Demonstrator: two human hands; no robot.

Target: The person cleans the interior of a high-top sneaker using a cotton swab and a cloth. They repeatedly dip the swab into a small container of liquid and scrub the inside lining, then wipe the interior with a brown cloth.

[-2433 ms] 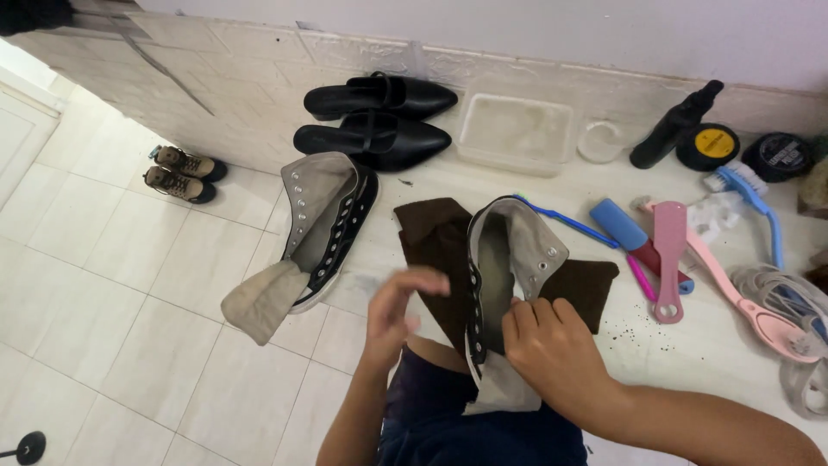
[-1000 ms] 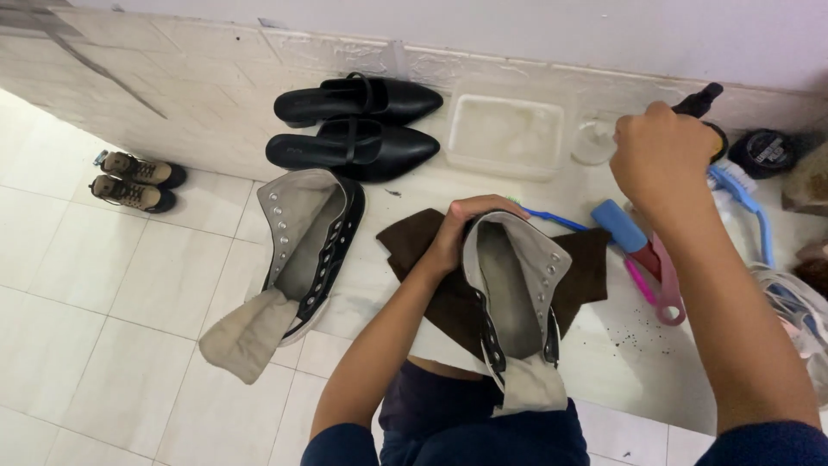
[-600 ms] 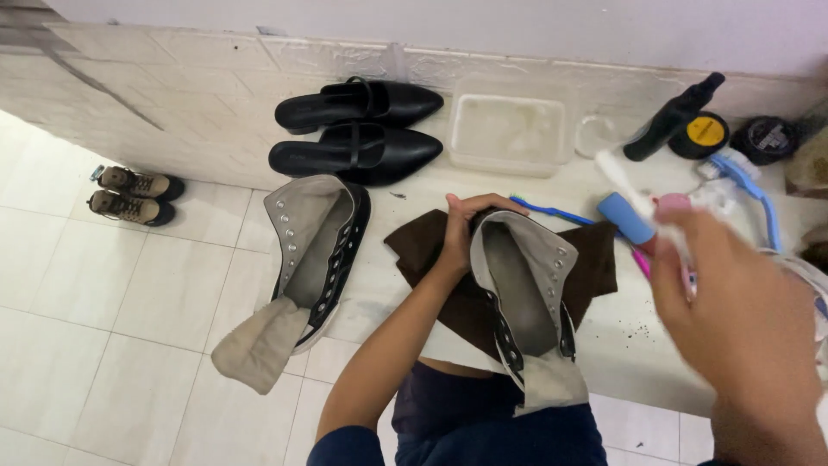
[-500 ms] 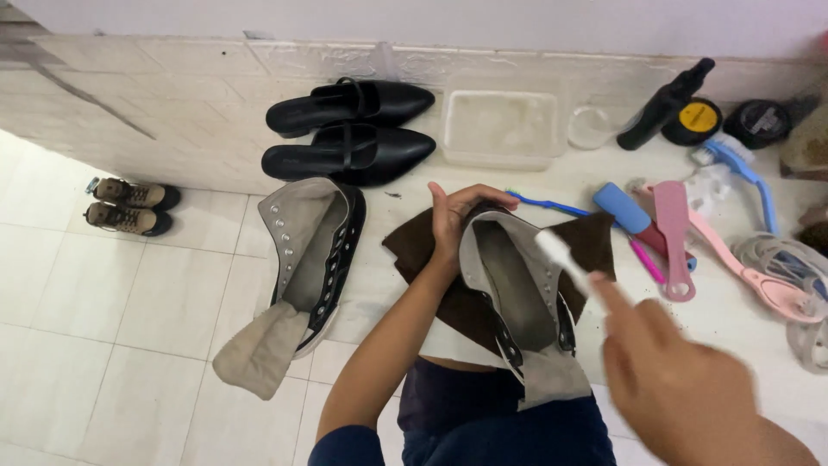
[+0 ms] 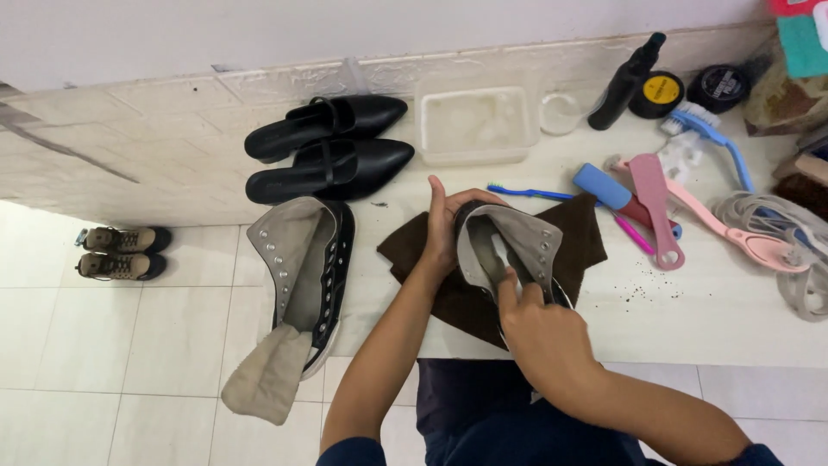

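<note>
A black high-top sneaker with a grey lining lies on a brown cloth on the white ledge. My left hand grips the sneaker's left side near the toe. My right hand is closed on a small white brush, and the brush end reaches down inside the shoe's opening. The bristles are hidden inside the shoe. The matching second sneaker lies to the left, its grey tongue hanging over the ledge's front edge.
A pair of black pointed flats and a clear plastic tub stand at the back. To the right lie a blue toothbrush, a pink shoehorn, a black bottle, polish tins and laces. Small brown boots sit on the floor.
My right hand reached to the far right, came back holding a white brush and put it inside the sneaker. My left hand moved onto the sneaker and stayed there.
</note>
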